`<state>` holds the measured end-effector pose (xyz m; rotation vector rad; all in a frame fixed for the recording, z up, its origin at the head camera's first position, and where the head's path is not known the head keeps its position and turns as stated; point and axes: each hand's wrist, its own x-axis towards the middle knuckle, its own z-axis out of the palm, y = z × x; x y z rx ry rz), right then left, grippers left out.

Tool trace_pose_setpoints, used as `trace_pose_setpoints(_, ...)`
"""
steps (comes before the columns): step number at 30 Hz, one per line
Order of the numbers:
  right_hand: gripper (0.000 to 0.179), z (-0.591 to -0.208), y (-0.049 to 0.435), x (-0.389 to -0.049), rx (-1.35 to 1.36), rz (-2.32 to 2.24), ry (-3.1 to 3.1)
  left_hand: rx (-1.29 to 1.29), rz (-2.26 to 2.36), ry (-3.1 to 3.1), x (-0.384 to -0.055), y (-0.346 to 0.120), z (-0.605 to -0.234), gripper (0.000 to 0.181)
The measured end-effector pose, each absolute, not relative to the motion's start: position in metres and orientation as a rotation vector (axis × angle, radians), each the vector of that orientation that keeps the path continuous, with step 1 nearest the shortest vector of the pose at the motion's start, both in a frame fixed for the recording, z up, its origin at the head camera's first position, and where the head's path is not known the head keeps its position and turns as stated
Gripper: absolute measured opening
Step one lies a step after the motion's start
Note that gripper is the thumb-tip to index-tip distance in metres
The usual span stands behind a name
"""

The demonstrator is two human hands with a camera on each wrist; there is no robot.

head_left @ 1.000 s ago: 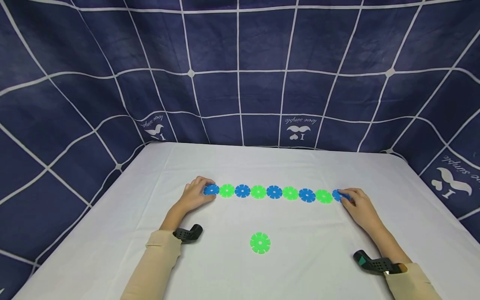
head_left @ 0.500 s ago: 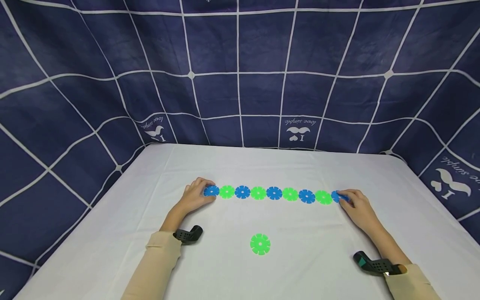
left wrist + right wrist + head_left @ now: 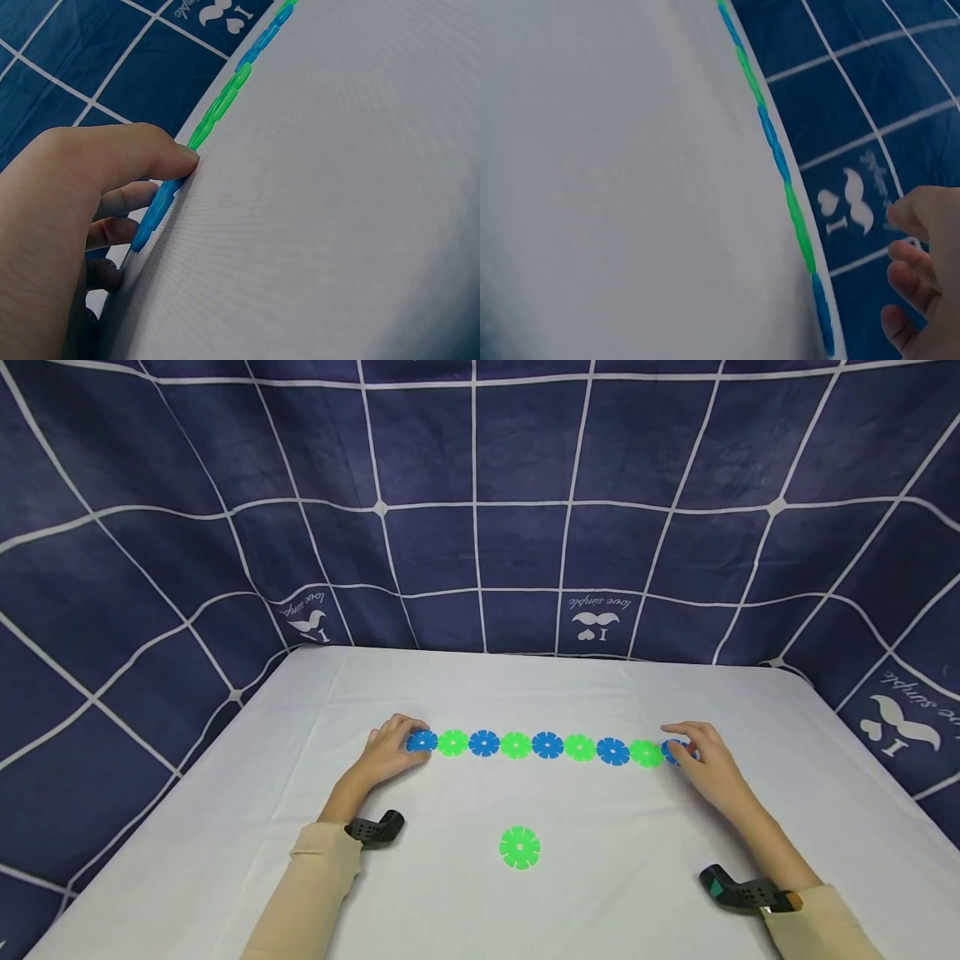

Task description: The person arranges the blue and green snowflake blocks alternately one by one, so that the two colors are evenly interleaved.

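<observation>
A row of alternating blue and green snowflake discs, with slotted edges, lies across the white table. My left hand (image 3: 385, 752) holds the blue snowflake disc (image 3: 422, 741) at the row's left end, thumb on the near edge and fingers around the far edge. In the left wrist view this blue disc (image 3: 155, 216) is seen nearly edge-on. At the other end my right hand (image 3: 708, 764) hovers over the last blue disc (image 3: 667, 749), partly hiding it. The right wrist view shows its fingers loosely bent, apart from that blue disc (image 3: 823, 315).
A single green snowflake disc (image 3: 520, 847) lies nearer the front, below the row's middle. The white tablecloth (image 3: 600, 693) meets a dark blue checked curtain (image 3: 525, 543) behind and at both sides. Black camera bands (image 3: 375, 829) sit on both wrists.
My right hand has let go of the right-end blue disc and lifted slightly, its fingers spreading. That end has shifted a little to the left. My left hand stays in place.
</observation>
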<state>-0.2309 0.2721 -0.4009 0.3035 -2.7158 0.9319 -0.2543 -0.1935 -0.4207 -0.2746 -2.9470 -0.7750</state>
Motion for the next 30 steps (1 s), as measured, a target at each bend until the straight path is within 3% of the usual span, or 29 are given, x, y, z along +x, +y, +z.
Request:
trace_pose_setpoints(17,0.027,-0.388,0.194,-0.199,0.843,1.260,-2.658,-0.282,-0.792,-2.942,-0.254,-0.193,-0.423,0.047)
trace_pose_setpoints(30,0.027,-0.403,0.155,-0.173,1.125,1.463,-2.730,-0.284,-0.802,-2.941,-0.253,-0.194,-0.419,0.046)
